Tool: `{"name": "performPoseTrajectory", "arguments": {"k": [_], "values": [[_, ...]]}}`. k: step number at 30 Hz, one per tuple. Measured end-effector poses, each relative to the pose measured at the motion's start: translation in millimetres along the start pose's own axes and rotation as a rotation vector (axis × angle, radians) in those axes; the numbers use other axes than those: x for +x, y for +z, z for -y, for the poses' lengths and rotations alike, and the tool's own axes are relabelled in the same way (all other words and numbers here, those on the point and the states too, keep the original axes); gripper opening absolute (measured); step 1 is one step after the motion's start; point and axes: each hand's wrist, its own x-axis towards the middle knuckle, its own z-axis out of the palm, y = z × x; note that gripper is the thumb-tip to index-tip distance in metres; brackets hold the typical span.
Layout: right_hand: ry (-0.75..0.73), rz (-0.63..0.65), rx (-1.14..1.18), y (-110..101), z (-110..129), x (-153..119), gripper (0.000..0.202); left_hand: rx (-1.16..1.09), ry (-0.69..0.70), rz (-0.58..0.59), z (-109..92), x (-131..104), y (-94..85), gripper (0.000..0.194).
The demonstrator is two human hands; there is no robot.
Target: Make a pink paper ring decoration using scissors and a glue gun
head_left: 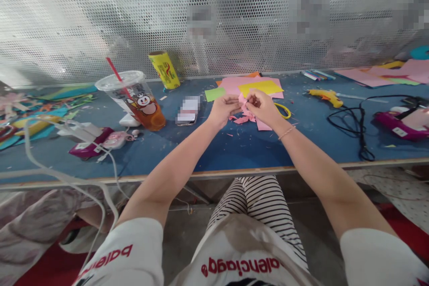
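Observation:
Between my two hands is a small piece of pink paper (pixel 242 100), pinched by the fingertips of both. My left hand (pixel 225 109) grips it from the left, thumb against fingers. On its other side my right hand (pixel 263 106) is closed on it too, a thin band around that wrist. Pink paper scraps (pixel 244 119) lie on the table just below the fingers. Behind the hands is a stack of coloured sheets with a yellow sheet (pixel 264 86) on top and a green one (pixel 214 94) at its left. Yellow-handled scissors (pixel 284 111) are partly hidden beside my right hand.
Left of my hands are a phone (pixel 188 110), a tall iced drink cup (pixel 140 103) with a red straw, and a yellow can (pixel 165 70). A purple power strip (pixel 90 144) trails white cables. Rightward lie a yellow glue gun (pixel 325 97), black cord (pixel 360 127) and another purple strip (pixel 400 126).

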Motion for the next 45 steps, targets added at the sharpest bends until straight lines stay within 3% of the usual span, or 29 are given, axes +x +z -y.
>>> {"name": "performPoseTrajectory", "arguments": {"k": [16, 22, 30, 45], "values": [[-0.129, -0.044, -0.107, -5.7, 3.8, -0.1, 0.004, 0.042, -0.127, 0.033, -6.5, -3.5, 0.8, 0.02], [-0.137, -0.062, -0.087, -6.2, 5.8, -0.9, 0.004, 0.042, -0.092, 0.087, -6.6, -3.4, 0.7, 0.02], [-0.148, -0.046, -0.098, -7.0, 5.9, -0.6, 0.004, 0.029, -0.055, 0.071, -7.8, -4.3, 1.4, 0.016], [-0.181, -0.057, -0.091, -6.2, 8.4, -2.3, 0.005, -0.008, -0.145, 0.098, -11.3, -5.5, 2.7, 0.008]]}}
